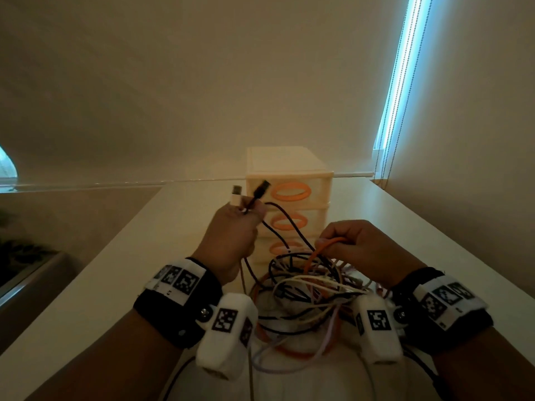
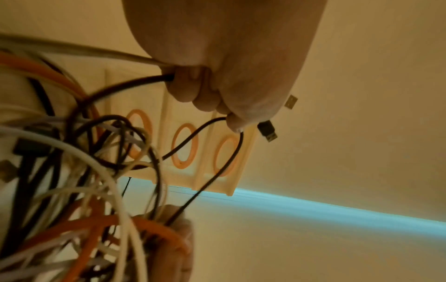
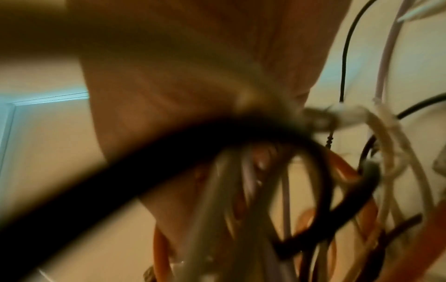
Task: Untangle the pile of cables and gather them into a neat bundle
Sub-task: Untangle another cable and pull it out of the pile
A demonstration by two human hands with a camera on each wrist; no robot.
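Note:
A tangled pile of cables in black, white, orange and lilac lies on the white table between my wrists. My left hand is raised and grips two cable ends: a black USB plug and a white plug stick up above its fingers. In the left wrist view the black USB plug shows past the curled fingers. My right hand pinches a loop of orange cable above the pile. The right wrist view is blurred, with cables crossing the palm.
A cream drawer unit with orange oval handles stands right behind the pile. A wall rises on the right, with a window blind and bead chain. The table's left edge drops off towards a darker floor area.

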